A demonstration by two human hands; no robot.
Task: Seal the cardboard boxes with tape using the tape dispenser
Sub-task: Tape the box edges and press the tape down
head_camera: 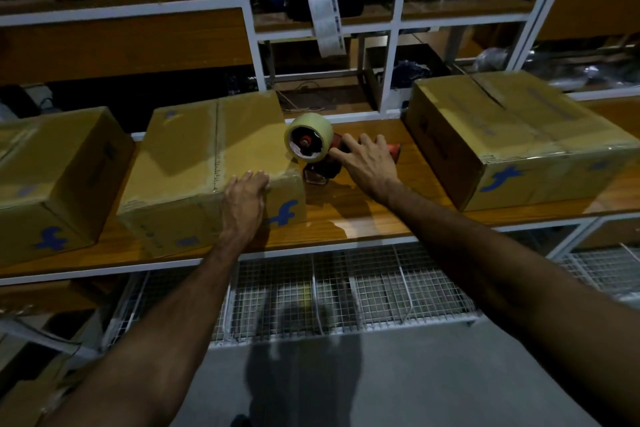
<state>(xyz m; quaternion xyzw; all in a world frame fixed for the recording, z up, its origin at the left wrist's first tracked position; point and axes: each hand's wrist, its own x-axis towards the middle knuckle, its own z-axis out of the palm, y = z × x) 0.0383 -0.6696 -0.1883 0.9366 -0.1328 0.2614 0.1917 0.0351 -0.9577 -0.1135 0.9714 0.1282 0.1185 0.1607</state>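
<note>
We note matt brown cardboard on the middle box [214, 163], glossy varnished wood on the shelf [363, 208], red plastic dispenser [322, 156], shiny pale tape.

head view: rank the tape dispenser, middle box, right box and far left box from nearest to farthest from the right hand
1. Tape dispenser: under the right hand's fingers.
2. Middle box: just left of the dispenser.
3. Right box: to the hand's right, about as near as the middle box; too close to call.
4. Far left box: at the left edge.
</note>
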